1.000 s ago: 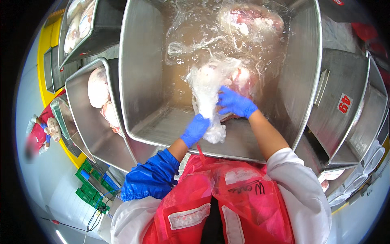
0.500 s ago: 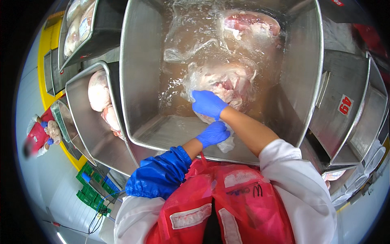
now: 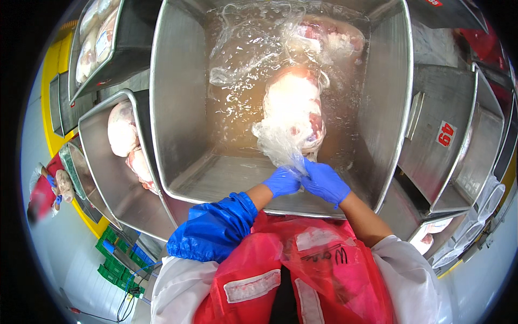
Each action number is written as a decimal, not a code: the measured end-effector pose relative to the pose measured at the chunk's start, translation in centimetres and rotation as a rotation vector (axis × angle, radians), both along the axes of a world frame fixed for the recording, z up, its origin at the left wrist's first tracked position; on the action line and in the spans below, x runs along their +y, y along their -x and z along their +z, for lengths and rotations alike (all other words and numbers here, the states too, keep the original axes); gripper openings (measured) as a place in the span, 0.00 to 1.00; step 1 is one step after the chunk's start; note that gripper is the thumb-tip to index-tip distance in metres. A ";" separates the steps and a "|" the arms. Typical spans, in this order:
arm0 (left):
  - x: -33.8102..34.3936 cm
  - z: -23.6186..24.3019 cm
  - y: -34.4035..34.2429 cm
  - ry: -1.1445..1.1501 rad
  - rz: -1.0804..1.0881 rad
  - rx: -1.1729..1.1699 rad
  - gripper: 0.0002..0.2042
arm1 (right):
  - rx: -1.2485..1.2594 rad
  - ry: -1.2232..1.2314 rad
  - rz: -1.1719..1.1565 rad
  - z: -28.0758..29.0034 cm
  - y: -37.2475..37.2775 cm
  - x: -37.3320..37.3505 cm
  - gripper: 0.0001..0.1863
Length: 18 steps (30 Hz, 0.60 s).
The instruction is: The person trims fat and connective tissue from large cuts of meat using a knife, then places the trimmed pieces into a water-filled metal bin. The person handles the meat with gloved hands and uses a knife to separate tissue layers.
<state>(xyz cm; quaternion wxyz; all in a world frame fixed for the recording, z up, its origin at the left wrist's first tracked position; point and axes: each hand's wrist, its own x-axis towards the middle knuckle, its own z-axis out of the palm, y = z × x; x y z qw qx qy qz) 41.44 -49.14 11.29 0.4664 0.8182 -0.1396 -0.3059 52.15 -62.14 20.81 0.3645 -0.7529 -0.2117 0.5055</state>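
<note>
A large piece of pale, pinkish meat point(image 3: 291, 105) in a clear plastic bag point(image 3: 276, 143) lies in cloudy water inside a deep metal tub point(image 3: 181, 92). The bag's gathered end points toward me, over the tub's near side. My left hand point(image 3: 283, 182), in a blue glove, is closed on that gathered end. Right beside it, my gloved right hand point(image 3: 325, 182) pinches the same twisted plastic, fingers together. Farther back in the water sits a second, redder piece of meat point(image 3: 337, 38), partly under clear film.
Clear film point(image 3: 224, 75) floats at the tub's far left. A metal bin point(image 3: 97, 129) with meat pieces stands to the left, another point(image 3: 116, 40) behind it. More metal bins point(image 3: 448, 119) are on the right. Another person point(image 3: 43, 189) handles something pale at far left, near green crates point(image 3: 113, 259).
The meat has turned so its length points away from me, and its bag end is bunched. My right hand has drawn back toward me, meeting my left hand at the plastic.
</note>
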 end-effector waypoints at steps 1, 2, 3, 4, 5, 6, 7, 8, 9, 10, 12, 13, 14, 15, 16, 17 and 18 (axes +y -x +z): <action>0.2 -0.5 0.4 -0.070 -0.016 -0.047 0.14 | 0.002 0.035 -0.003 0.0 0.1 -0.1 0.20; 0.4 -1.0 0.9 -0.107 -0.015 0.045 0.14 | 0.002 0.031 0.020 0.0 -0.1 -0.6 0.22; 0.7 0.7 -1.0 -0.132 -0.026 0.135 0.13 | 0.000 0.039 0.032 -0.2 -0.2 -1.6 0.24; 1.0 2.1 -2.1 -0.165 -0.029 0.231 0.13 | 0.003 0.040 0.052 -0.1 -0.2 -2.3 0.26; 1.1 2.3 -2.5 -0.095 0.116 0.289 0.11 | -0.072 -0.004 0.048 0.5 -0.5 -2.6 0.27; 1.1 2.4 -3.0 -0.022 0.262 0.345 0.10 | -0.149 -0.046 0.045 1.3 -1.2 -2.9 0.29; 1.1 2.5 -3.5 0.051 0.408 0.400 0.10 | -0.225 -0.088 0.042 1.9 -1.8 -3.2 0.30; 1.1 2.6 -4.0 0.078 0.418 0.416 0.11 | -0.239 -0.008 0.125 2.1 -2.3 -2.9 0.32; 1.0 3.1 -4.9 0.106 0.423 0.429 0.13 | -0.254 0.075 0.203 2.2 -3.1 -2.1 0.35; 1.1 3.7 -6.0 0.131 0.424 0.439 0.15 | -0.271 0.155 0.276 2.0 -3.8 -1.6 0.37; 1.5 5.6 -8.0 0.127 0.356 0.465 0.15 | -0.369 -0.018 0.038 -1.2 -3.0 -2.4 0.37; 1.7 6.4 -8.3 0.117 0.329 0.489 0.15 | -0.404 -0.112 -0.079 -2.7 -2.1 -2.4 0.37; 1.8 6.7 -8.3 0.162 0.328 0.464 0.14 | -0.245 -0.199 -0.225 -3.7 -1.3 -2.5 0.36; 1.8 6.9 -8.4 0.204 0.334 0.434 0.14 | -0.084 -0.291 -0.363 -4.3 -0.8 -2.2 0.34; 1.9 7.0 -8.3 0.246 0.339 0.404 0.13 | 0.080 -0.380 -0.499 -4.6 -0.5 -2.0 0.33; 2.3 7.0 -8.2 0.132 0.243 0.352 0.13 | 0.155 -0.345 -0.503 -4.9 0.0 -1.8 0.31; 2.7 7.3 -8.4 0.021 0.146 0.296 0.13 | 0.227 -0.308 -0.507 -4.9 0.2 -1.6 0.29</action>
